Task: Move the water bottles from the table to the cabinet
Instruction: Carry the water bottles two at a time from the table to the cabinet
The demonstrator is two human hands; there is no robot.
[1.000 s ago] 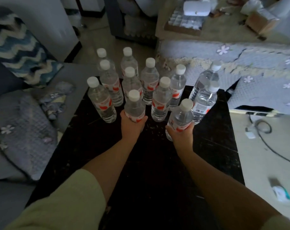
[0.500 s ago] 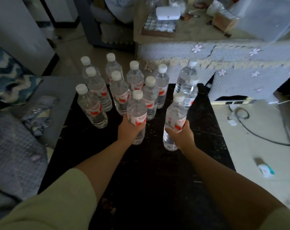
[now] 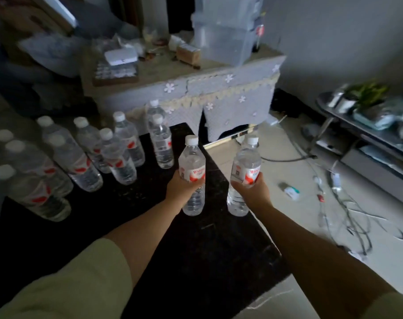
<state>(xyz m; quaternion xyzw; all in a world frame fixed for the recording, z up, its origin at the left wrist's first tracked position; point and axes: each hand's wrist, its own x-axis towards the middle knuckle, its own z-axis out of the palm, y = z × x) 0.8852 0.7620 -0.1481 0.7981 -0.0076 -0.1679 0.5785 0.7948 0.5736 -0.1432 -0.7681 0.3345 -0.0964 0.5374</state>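
My left hand [image 3: 183,189] grips a clear water bottle [image 3: 192,166] with a white cap and red label, held upright above the black table [image 3: 195,249]. My right hand [image 3: 253,192] holds a second, similar bottle [image 3: 246,164] upright past the table's right edge, over the floor. Several more bottles [image 3: 124,155] stand grouped on the left part of the table, the nearest ones blurred. A grey low cabinet [image 3: 366,143] runs along the wall at the right.
A side table draped in a flowered grey cloth [image 3: 219,97] stands behind the black table, carrying plastic bins and boxes. Cables [image 3: 348,210] and small items lie scattered on the pale floor at the right. Plants [image 3: 368,93] sit on the low cabinet.
Both hands have lifted their bottles off the table and swung to the right. The view has turned right, leaving the standing bottles at the left.
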